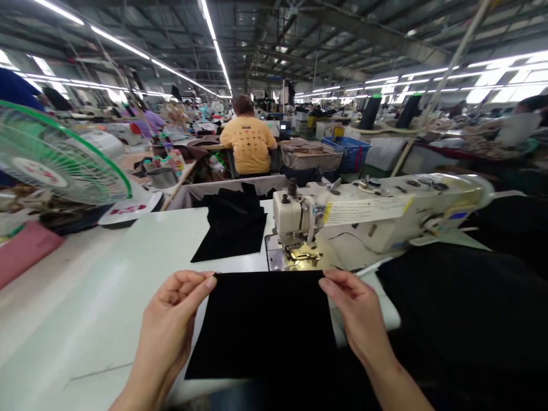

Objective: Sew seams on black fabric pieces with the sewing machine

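A black fabric panel [265, 325] is stretched between my two hands, its top edge nearly straight. My left hand [175, 308] pinches the upper left corner between thumb and fingers. At the upper right corner, my right hand [355, 302] pinches in the same way. Just beyond the panel's top edge is the sewing machine [295, 217], with its needle area and shiny metal plate [306, 260]. The lower part of the panel hangs over the table's front edge, where it merges with other dark cloth.
More black fabric pieces [235, 220] lie on the white table [162, 245] left of the machine head. Dark cloth [466, 308] heaps up on the right. A green-rimmed fan [55, 154] stands at the left. A person in a yellow shirt [248, 142] sits ahead, near a blue crate [349, 151].
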`<state>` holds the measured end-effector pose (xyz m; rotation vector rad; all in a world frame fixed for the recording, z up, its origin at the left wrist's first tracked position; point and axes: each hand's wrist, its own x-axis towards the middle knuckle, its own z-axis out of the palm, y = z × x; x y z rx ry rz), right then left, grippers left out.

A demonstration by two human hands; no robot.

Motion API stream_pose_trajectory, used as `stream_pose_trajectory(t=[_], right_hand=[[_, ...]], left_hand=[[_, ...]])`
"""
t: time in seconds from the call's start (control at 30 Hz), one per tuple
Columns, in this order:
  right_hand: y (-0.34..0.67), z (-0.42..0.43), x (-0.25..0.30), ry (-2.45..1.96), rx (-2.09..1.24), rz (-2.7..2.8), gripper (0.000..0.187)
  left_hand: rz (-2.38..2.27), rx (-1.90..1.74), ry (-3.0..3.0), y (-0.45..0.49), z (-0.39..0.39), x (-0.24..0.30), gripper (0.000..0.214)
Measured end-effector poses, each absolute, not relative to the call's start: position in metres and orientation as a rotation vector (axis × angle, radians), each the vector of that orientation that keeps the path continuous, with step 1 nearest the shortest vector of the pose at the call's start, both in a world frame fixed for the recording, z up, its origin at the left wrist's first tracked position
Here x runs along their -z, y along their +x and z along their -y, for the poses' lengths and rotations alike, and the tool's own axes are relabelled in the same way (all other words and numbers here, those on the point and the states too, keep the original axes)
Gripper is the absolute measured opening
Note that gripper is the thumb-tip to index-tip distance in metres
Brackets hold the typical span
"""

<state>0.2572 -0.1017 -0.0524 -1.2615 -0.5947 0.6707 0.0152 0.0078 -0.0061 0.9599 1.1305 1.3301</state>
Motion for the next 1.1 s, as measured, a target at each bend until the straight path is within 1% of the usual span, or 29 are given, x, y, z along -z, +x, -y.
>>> stream_pose_trajectory(t=[0.4, 0.53, 0.63, 0.73, 0.83, 0.9, 1.03, 1.1], right_hand=[[0.257, 0.095, 0.059, -1.189, -0.718, 0.573, 0.028], [0.257, 0.105, 0.061, -1.181, -0.838, 0.721, 0.026], [0.247, 0.124, 0.066, -1.295, -0.880, 0.944, 0.017], [0.234, 0.147, 0.082, -1.434, -0.723, 1.174, 0.010], [0.232, 0.164, 0.104, -1.487, -0.538, 1.367, 0.011], [0.237, 0.170, 0.113, -1.471, -0.418, 1.486, 0.007], [0.253, 0.170, 0.113, -1.367, -0.109, 1.738, 0.026], [0.257, 0.168, 0.108, -1.359, 0.028, 1.830, 0.029]], left_hand=[[-1.182, -1.307, 1.004, 0.015, -0.006, 0.001, 0.045], [-1.169, -1.217, 1.390, 0.020, -0.039, -0.010, 0.039], [-1.087, -0.960, 1.843, 0.046, -0.069, -0.009, 0.030], [-0.942, -0.715, 2.132, 0.084, -0.085, 0.016, 0.021], [-0.890, -0.658, 2.197, 0.114, -0.084, 0.053, 0.020], [-0.865, -0.652, 2.215, 0.122, -0.079, 0.073, 0.023], [-0.844, -0.678, 2.230, 0.120, -0.075, 0.087, 0.025], [-0.853, -0.679, 2.226, 0.120, -0.077, 0.086, 0.024]])
